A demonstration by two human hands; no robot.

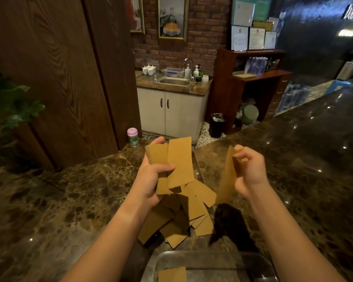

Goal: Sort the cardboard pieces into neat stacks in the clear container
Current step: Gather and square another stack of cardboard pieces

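My left hand (152, 180) grips a small bunch of tan cardboard pieces (174, 161), held upright above the counter. My right hand (248, 171) pinches one cardboard piece (227, 176) by its upper edge; it hangs down, blurred. Below both hands a loose pile of cardboard pieces (189, 212) lies scattered on the marble counter. The clear container (253, 259) sits at the bottom edge of the view, with one cardboard piece (172, 274) lying flat in its left side.
The dark marble counter (69, 200) stretches left and right. A small jar with a pink lid (132, 137) stands at the counter's far edge. A green plant (10, 104) is at the far left. A sink cabinet (171, 110) stands beyond the counter.
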